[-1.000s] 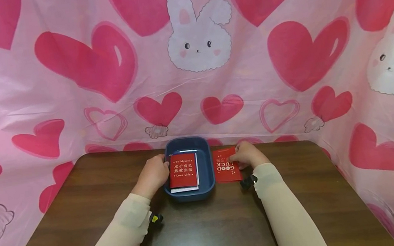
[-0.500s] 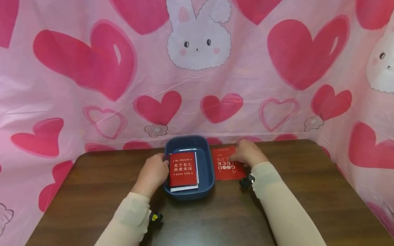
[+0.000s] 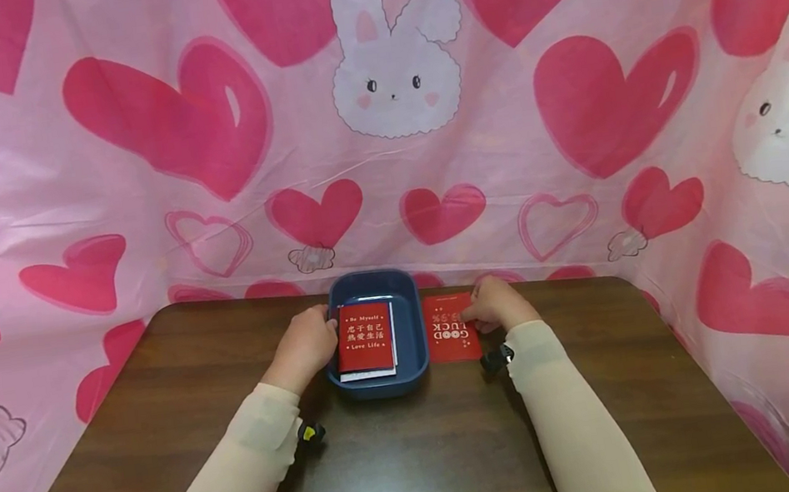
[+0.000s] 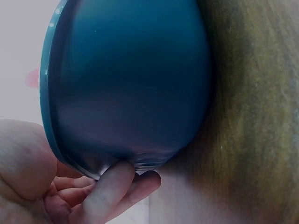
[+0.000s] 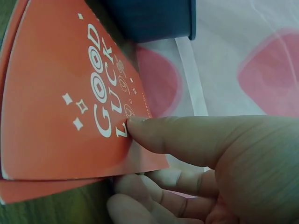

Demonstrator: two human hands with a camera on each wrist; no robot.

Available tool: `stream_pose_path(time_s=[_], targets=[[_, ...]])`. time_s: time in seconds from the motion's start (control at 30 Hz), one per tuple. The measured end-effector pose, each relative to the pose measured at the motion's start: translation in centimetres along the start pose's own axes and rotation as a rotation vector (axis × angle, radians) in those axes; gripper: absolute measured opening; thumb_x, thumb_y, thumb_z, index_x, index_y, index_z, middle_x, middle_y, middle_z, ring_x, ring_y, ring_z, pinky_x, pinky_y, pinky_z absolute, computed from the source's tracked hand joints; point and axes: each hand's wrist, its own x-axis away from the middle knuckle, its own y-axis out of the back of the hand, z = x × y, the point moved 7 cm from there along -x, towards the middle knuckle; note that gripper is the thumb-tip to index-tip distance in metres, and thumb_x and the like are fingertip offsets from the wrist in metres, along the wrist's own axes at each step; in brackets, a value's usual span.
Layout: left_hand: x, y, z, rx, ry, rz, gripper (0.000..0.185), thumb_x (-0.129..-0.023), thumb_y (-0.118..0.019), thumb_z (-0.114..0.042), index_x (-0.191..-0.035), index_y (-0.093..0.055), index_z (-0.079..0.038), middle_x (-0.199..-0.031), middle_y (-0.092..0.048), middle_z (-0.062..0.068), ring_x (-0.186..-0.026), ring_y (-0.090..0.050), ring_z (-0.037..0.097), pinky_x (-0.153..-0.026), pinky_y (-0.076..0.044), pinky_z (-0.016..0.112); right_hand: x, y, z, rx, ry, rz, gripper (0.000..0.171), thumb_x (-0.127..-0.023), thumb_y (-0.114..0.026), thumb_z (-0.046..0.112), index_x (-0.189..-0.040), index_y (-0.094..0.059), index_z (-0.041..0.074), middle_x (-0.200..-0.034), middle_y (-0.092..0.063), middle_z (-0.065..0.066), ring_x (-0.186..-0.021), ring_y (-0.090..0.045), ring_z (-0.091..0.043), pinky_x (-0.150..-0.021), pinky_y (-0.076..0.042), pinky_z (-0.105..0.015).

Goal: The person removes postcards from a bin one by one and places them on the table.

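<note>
A dark blue plastic tray (image 3: 418, 360) stands at the back of the table, with a red notebook (image 3: 367, 355) lettered "Be Myself" and "Love Life" inside, on top of white-edged paper. My left hand (image 3: 308, 344) grips the tray at its left rim. In the left wrist view the fingers (image 4: 110, 186) bend against its outer wall. Just right of the tray is a red "GOOD LUCK" notebook (image 3: 451, 343). My right hand (image 3: 500, 305) pinches its right edge. In the right wrist view the thumb (image 5: 173, 133) presses on the cover, the other fingers are beneath, and a second red layer shows below.
The brown wooden table (image 3: 396, 473) has its back edge right behind the tray. A pink cloth (image 3: 503, 155) printed with hearts and rabbits hangs behind the table and along both sides.
The "GOOD LUCK" notebook's lower right corner swings out to the right, then back left. Its right-hand pinch stays. The left hand and tray hold their place.
</note>
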Motion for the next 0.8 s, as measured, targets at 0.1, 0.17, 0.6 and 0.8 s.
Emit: stream_pose_path(time_s=[0.1,0.17,0.6,0.8], targets=[[0.0,0.0,0.0,-0.001,0.000,0.001,0.058,-0.116,-0.061,-0.024,-0.167,-0.049,0.002,-0.160,-0.063,0.028,-0.142,-0.067,0.047,-0.121,-0.054,0.068,-0.1,0.2,-0.3,-0.013,0.011,0.020,0.030,-0.097,-0.090,0.016,-0.098,-0.063,0.004,-0.087,-0.073,-0.012,-0.073,-0.075,-0.021,-0.073,-0.072,-0.036],[0.0,0.0,0.0,0.003,0.004,0.000,0.058,-0.116,-0.061,-0.024,-0.167,-0.049,0.001,-0.161,-0.063,0.027,-0.142,-0.067,0.047,-0.121,-0.054,0.068,-0.2,0.4,-0.6,-0.039,0.021,0.037,0.030,-0.098,-0.090,0.017,-0.108,-0.066,0.002,-0.093,-0.074,-0.013,-0.075,-0.074,-0.021,-0.074,-0.071,-0.034],[0.0,0.1,0.1,0.007,0.000,0.001,0.056,-0.116,-0.061,-0.024,-0.166,-0.050,0.001,-0.158,-0.065,0.026,-0.140,-0.069,0.046,-0.121,-0.055,0.068,-0.9,1.3,-2.7,-0.320,0.051,0.115,0.047,-0.103,-0.084,0.016,-0.142,-0.065,-0.003,-0.118,-0.071,-0.015,-0.085,-0.069,-0.016,-0.076,-0.067,-0.026],[-0.1,0.0,0.2,0.003,0.000,0.005,0.057,-0.116,-0.060,-0.024,-0.166,-0.050,0.001,-0.159,-0.064,0.027,-0.141,-0.068,0.047,-0.120,-0.055,0.068,-1.0,1.2,-2.8,-0.155,0.044,0.042,0.038,-0.098,-0.090,0.015,-0.126,-0.071,-0.003,-0.100,-0.074,-0.010,-0.076,-0.071,-0.015,-0.072,-0.068,-0.029]])
